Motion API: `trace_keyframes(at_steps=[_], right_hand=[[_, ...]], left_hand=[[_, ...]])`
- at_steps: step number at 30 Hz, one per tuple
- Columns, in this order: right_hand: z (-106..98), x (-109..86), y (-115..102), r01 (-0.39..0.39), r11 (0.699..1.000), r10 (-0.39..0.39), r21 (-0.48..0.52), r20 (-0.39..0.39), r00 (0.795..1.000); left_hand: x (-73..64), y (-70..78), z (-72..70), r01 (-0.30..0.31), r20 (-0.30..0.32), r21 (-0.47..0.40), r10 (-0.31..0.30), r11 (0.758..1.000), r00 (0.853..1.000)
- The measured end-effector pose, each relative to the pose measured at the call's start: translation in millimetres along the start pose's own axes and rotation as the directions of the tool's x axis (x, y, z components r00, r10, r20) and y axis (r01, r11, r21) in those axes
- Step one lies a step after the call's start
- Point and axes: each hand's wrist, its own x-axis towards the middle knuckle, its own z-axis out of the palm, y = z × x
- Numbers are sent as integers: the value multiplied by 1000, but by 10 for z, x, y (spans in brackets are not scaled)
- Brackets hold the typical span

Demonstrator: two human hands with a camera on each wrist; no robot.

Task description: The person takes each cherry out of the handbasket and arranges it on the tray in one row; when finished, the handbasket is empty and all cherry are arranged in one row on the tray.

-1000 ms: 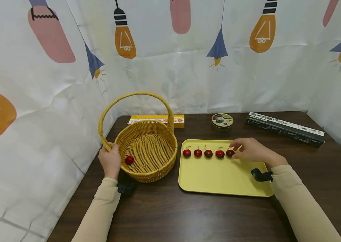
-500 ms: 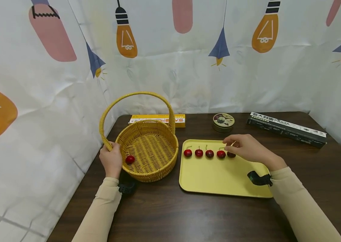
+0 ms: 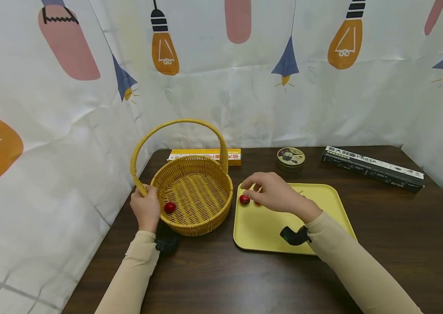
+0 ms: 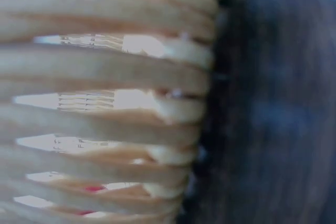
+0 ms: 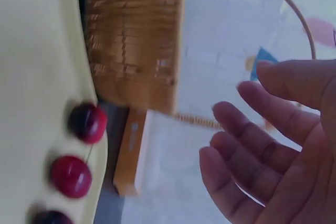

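Note:
A yellow wicker basket (image 3: 194,192) stands on the left of the table, with one cherry (image 3: 169,207) inside near its left wall. My left hand (image 3: 145,209) grips the foot of the basket's handle at the rim. Close up, the left wrist view shows blurred basket weave. Over the yellow tray (image 3: 260,235) hovers my right hand (image 3: 278,192), its fingers loosely bent and holding nothing. Below it a cherry (image 3: 244,199) lies at the tray's far left; the hand and wrist hide most of the others. In the right wrist view, cherries (image 5: 71,177) lie in a row.
Behind the basket lies a yellow box (image 3: 233,157). A round tin (image 3: 291,159) stands beyond the tray, and a long black pasta box (image 3: 372,169) lies at the back right. A printed cloth (image 3: 221,100) hangs behind and beside the table.
My right hand has moved left across the tray, from the rightmost cherry toward the leftmost ones. The left hand keeps its grip on the basket, which stays in place.

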Motion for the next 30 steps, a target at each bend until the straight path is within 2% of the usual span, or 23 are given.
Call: trace_keyframes(at_steps=[5,8,13,17,20,24,30], right_hand=[[229,327,-187,61,998,-61,5,2,998],[435,496,-255,85,996,-84,23,-41,996],[744,683,-349,51,993,-41,107,-90,995],[916,793,-418,-8,996,10,89,-21,1000],[1004,860,-473,-13,999,12,32,27,1000],[1106,952,-546,-8,999,10,-39,52,999],[1318,1146,-660,-22,993,36,-113,125,992]], left_hand=[[1,8,14,-8,-4,17,8,1000,1000],[-4,7,22,3,-7,29,-3,1000,1000],[-13,12,32,11,-9,18,-11,1000,1000],[-7,25,42,5,-16,7,-5,1000,1000],[-2,33,50,8,-14,0,-8,1000,1000],[-5,38,51,21,3,-2,-21,1000,1000],[-16,19,-5,51,-13,7,-51,999,999]])
